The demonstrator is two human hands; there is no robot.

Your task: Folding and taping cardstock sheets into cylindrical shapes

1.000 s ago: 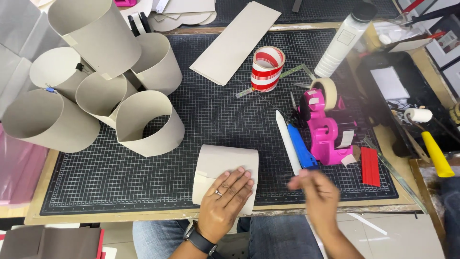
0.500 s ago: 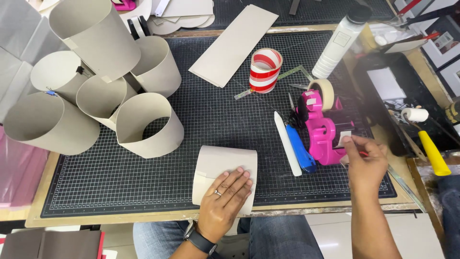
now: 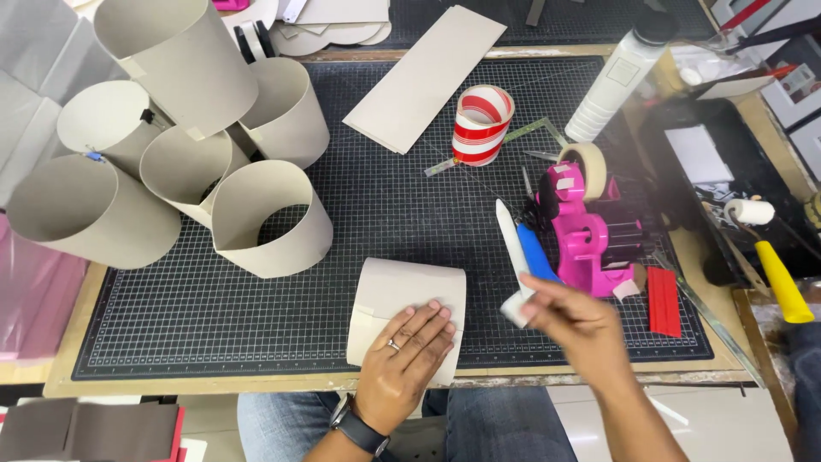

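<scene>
My left hand (image 3: 409,355) lies flat on a curved sheet of grey cardboard (image 3: 402,291) near the front edge of the black cutting mat (image 3: 385,205). My right hand (image 3: 575,321), blurred, is just right of that cardboard and pinches a small pale piece of tape (image 3: 516,310) between its fingertips. Behind the right hand stands a pink tape dispenser (image 3: 590,227) with a beige tape roll (image 3: 590,158) on top. A white folding tool (image 3: 510,235) and a blue tool (image 3: 534,252) lie beside the dispenser.
Several grey cardboard cylinders (image 3: 171,145) are stacked at the left of the mat. A flat cardboard sheet (image 3: 428,77), a red-and-white striped tape roll (image 3: 481,124), a white bottle (image 3: 620,73) and a red strip (image 3: 663,299) lie farther back and right. A yellow-handled tool (image 3: 778,274) sits at the right edge.
My right hand went from the front of the mat to the pink dispenser, then came back toward the cardboard with a pale tape piece. My left hand stayed on the cardboard.
</scene>
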